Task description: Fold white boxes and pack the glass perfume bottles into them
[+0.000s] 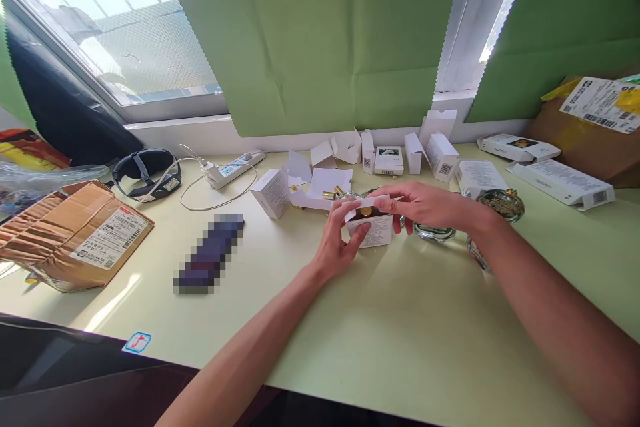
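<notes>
A small white printed box (377, 235) stands upright on the table in front of me, its top open. Inside its dark opening shows a round gold piece (367, 211). My left hand (336, 240) is closed round the box's left side, thumb on the front. From the right, my right hand (425, 205) reaches over the top, its thumb on the raised flap; some of its fingers are hidden behind the box. Just beyond my hands lie several gold caps (330, 195) by an opened white carton (327, 181). Glass bottles (434, 234) stand partly hidden behind my right forearm.
White boxes (273, 193) line the back, some with flaps up. On the left are a brown carton (107, 240), a head strap (145, 173), a power strip (233, 170) and a pixelated dark object (210, 257). A large cardboard box (580, 140) stands at back right.
</notes>
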{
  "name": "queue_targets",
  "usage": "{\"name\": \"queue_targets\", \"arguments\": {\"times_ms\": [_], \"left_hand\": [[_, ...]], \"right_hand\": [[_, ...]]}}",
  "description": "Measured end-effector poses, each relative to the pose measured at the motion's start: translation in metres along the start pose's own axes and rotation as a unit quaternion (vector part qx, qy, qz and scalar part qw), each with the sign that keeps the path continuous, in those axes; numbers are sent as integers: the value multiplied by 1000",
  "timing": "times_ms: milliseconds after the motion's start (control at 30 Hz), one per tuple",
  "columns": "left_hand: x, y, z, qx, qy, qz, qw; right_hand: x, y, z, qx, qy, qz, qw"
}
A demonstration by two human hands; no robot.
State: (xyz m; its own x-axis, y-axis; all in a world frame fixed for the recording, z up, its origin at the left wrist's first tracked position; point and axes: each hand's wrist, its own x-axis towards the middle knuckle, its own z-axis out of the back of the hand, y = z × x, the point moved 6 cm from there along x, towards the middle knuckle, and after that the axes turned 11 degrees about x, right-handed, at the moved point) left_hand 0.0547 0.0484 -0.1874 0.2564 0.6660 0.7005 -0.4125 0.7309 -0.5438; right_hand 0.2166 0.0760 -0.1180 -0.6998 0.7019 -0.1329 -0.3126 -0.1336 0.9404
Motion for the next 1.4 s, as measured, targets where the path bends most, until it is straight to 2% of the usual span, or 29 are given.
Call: {"name": "queue_targets", "arguments": {"times_ms": [167,367,500,633,833,1133,1400], "left_hand": [[-1,3,-2,-3,20,47,999],[2,-5,1,6,15,2,1000],[2,-4,2,7,29,25,999],[3,-4,5,13,19,43,999],[4,-8,6,14,12,13,1000],[2,-8,6,18,34,7,999],[4,-21,8,80,40,-73,993]], "right_hand": [[-2,-4,0,12,20,-33,999],[-3,-5,1,6,17,-34,999],[-2,-5,-1,-13,15,-28,999],[-5,1,-4,-31,5,-33,999],[-11,10,-5,-68,-15,-58,996],[-11,1,-5,-17,11,-69,997],[-12,-4,-8,29,50,-70,996]]}}
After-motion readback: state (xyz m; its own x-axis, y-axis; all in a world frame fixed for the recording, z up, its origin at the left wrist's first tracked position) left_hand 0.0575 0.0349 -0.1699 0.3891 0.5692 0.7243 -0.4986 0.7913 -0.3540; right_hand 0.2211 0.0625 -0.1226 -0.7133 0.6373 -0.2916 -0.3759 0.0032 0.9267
